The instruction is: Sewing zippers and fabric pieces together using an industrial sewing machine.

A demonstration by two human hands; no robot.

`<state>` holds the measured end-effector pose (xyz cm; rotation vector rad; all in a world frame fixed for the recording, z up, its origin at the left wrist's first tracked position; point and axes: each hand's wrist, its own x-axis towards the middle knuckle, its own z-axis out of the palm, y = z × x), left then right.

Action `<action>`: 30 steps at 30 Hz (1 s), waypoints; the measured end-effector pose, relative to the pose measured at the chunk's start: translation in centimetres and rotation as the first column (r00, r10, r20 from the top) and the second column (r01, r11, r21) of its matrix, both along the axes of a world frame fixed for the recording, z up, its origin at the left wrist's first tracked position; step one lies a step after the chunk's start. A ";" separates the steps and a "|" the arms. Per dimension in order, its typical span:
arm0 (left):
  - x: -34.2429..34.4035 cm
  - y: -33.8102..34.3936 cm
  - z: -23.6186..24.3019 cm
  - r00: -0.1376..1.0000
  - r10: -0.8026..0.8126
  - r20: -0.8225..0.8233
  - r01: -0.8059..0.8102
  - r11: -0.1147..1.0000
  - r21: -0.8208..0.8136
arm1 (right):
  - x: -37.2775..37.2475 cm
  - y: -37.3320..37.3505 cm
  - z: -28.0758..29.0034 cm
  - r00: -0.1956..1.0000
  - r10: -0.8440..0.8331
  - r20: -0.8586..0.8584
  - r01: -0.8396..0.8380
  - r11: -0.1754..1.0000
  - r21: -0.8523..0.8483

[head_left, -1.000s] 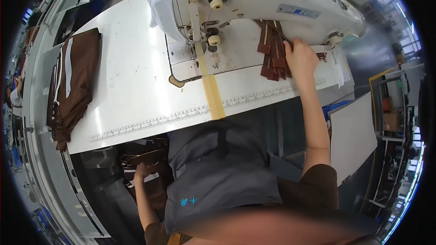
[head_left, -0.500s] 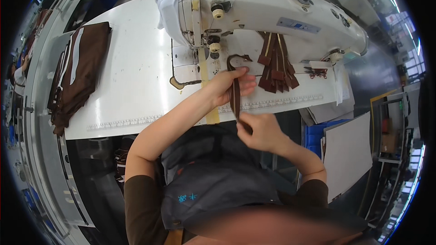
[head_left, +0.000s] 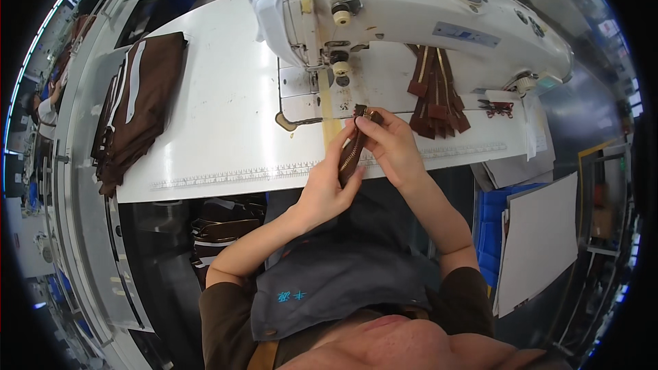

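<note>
A brown zipper (head_left: 349,155) with gold-coloured teeth is held over the front of the white sewing table (head_left: 219,96). My left hand (head_left: 327,188) grips it along its length, fingers curled. My right hand (head_left: 394,147) pinches its upper end near the metal slider, touching or very near my left fingertips. Just beyond stands the white sewing machine (head_left: 397,10), with white cloth (head_left: 271,0) draped over its left end and a yellow tape strip below the needle area. Several more brown zipper strips (head_left: 439,96) lie under the machine's arm, beside small scissors (head_left: 497,108).
Folded brown fabric pieces (head_left: 144,109) lie at the table's left end; more dark bundles (head_left: 226,226) sit below it. At right are a blue bin (head_left: 490,236) and pale boards (head_left: 538,243). Another person (head_left: 44,109) is at far left.
My right hand took a strip from the pile and my left rose from below the table. Since half a second ago, both hands have closed together on the strip, my right moving up to its top end.
</note>
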<state>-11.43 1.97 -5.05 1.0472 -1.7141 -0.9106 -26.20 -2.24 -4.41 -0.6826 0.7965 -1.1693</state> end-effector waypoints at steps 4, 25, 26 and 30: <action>4.3 -0.9 1.2 0.981 0.057 -0.185 -0.041 0.995 0.089 | 1.6 1.0 2.0 0.925 0.022 -0.379 -0.114 0.969 -0.221; 11.4 4.2 5.9 0.984 -0.172 -0.033 0.167 0.977 -0.132 | 7.1 6.7 2.5 0.586 0.371 -0.720 -0.763 0.551 -0.337; 11.9 3.8 6.1 0.962 -0.271 0.012 0.270 0.954 -0.133 | 6.9 7.1 0.3 0.590 0.507 -0.628 -0.765 0.600 -0.234; 22.7 0.2 6.6 0.994 -0.004 -0.113 0.025 0.983 0.183 | 6.5 6.3 0.6 0.673 0.327 -0.663 -0.620 0.738 -0.266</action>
